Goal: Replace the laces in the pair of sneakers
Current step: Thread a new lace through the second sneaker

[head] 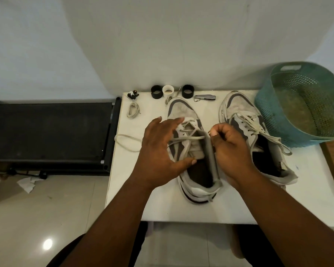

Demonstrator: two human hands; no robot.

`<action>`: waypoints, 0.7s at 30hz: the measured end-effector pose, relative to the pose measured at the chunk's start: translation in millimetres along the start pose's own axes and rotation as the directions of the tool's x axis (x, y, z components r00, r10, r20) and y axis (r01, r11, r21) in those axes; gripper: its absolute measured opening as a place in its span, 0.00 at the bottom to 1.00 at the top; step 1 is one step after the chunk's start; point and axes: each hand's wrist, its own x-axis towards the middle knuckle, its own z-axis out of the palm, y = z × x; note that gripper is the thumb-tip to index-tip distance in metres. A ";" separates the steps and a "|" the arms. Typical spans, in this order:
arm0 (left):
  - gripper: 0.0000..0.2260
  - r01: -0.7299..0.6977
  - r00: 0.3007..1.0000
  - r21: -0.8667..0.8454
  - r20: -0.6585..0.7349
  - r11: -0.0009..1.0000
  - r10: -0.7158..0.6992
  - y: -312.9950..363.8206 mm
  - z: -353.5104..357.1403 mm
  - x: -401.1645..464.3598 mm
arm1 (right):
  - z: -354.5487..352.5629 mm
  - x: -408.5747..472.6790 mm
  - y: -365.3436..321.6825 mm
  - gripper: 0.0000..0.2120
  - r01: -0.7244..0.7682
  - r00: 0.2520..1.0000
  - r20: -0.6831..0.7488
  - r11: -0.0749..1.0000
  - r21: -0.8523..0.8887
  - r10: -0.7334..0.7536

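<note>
My left hand (160, 149) lies spread over the near sneaker (193, 151) on the white table (162, 205), fingers straight across its eyelets, thumb touching the tongue. My right hand (229, 149) is curled beside the shoe's collar, thumb and forefinger pinching the lace (187, 138) that crosses the tongue. The lace's free end loops off the table's left edge. The second sneaker (247, 132) stands to the right, loosely laced, just beside a teal basket (278, 112). Farther back: a coiled lace (132, 110), two black rings (156, 91), a white cup (168, 90), a metal multitool (204, 97).
</note>
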 end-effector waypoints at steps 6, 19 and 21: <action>0.43 0.121 0.992 0.044 -0.043 0.992 -0.120 1.0 -7.4 -1.2 | -0.7 -1.8 2.5 0.09 0.006 1.000 0.004 1.000 -0.017 -0.006; 0.19 -0.022 0.999 0.168 -0.040 0.985 0.029 2.0 12.4 2.6 | -2.3 3.2 7.6 0.17 0.215 0.958 0.252 0.927 -0.306 -0.139; 0.19 -0.026 0.999 0.156 -0.034 0.987 0.031 1.3 14.6 5.1 | -3.7 3.8 7.5 0.18 0.209 0.962 0.231 0.938 -0.276 -0.147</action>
